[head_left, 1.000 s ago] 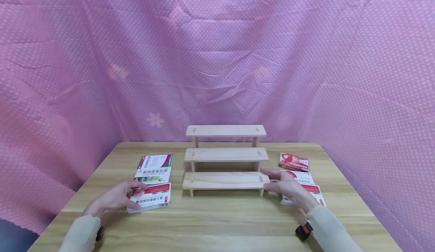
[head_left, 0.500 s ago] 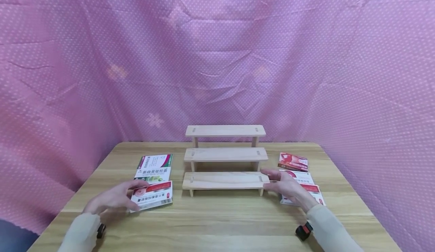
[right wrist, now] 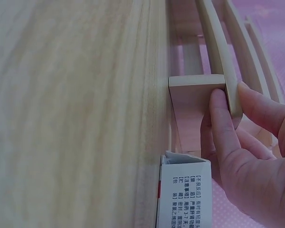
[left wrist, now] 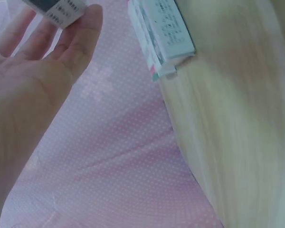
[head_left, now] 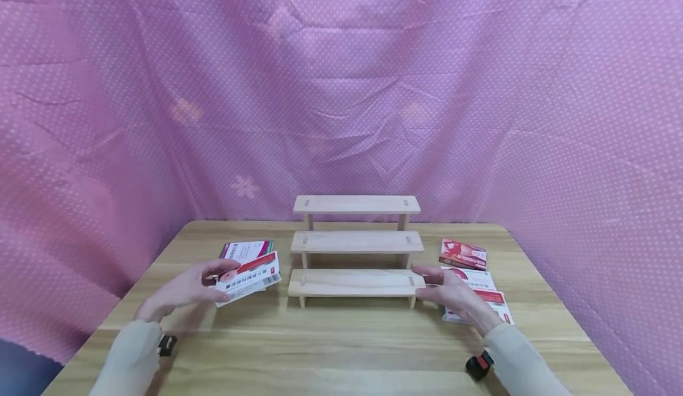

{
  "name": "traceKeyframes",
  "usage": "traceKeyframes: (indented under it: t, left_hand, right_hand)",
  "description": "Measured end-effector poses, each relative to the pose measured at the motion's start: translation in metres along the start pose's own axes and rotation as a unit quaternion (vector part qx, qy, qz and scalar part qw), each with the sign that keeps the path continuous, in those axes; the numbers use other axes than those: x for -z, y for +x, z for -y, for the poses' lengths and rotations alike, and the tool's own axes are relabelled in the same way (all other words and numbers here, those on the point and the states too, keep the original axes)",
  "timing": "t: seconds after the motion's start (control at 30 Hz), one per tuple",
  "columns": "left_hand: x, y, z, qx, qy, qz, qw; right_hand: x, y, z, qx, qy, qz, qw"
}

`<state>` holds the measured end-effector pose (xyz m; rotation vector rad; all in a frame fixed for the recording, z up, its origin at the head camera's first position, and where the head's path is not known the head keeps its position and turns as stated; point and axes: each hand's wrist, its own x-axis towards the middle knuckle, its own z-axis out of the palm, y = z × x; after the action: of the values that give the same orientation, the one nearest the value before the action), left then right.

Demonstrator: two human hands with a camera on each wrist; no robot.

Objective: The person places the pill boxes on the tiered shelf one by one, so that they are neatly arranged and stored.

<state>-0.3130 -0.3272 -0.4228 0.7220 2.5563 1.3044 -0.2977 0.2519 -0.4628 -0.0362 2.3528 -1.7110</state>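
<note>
While the left hand (head_left: 184, 290) keeps a narrow grip on a white and red medicine box (head_left: 252, 280), the right hand (head_left: 455, 295) pinches the right end of the lowest board of a three-step wooden display stand (head_left: 356, 242). The medicine box is tilted above the table (head_left: 341, 348), to the left of the stand, with the thumb at its near side and the fingers at its far side. Whether it touches the boxes under it, I cannot say well, since the left wrist view cuts it at the top edge. Just beyond it lies a white box with purple and green corners (head_left: 246, 250). On the right side of the table lie a red box (head_left: 463, 255), a white box with a red circle (head_left: 472, 277) and, partly hidden by the right hand, a white box with a red band (head_left: 497, 308). Behind the table hangs a pink dotted cloth (head_left: 341, 99).
</note>
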Motion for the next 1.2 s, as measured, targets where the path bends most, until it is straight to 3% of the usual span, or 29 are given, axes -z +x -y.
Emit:
traceKeyframes:
  t: [0.3, 0.7, 0.87, 1.2]
  left_hand:
    - [-0.002, 0.015, -0.016, 0.018, -0.019, -0.057, 0.998]
    - [-0.016, 0.039, -0.032, -0.022, -0.067, -0.122, 0.99]
    - [-0.018, 0.048, -0.041, -0.032, -0.067, -0.152, 0.9857]
    - [-0.029, 0.077, -0.055, -0.091, -0.063, -0.217, 0.9698]
  right_hand:
    - [-0.001, 0.0, 0.003, 0.008, 0.002, 0.006, 1.0]
    - [0.0, -0.004, 0.004, -0.013, 0.0, -0.002, 0.9999]
    - [0.001, -0.003, 0.005, -0.017, 0.0, -0.001, 0.9999]
    - [0.0, -0.002, 0.002, -0.006, 0.0, -0.002, 1.0]
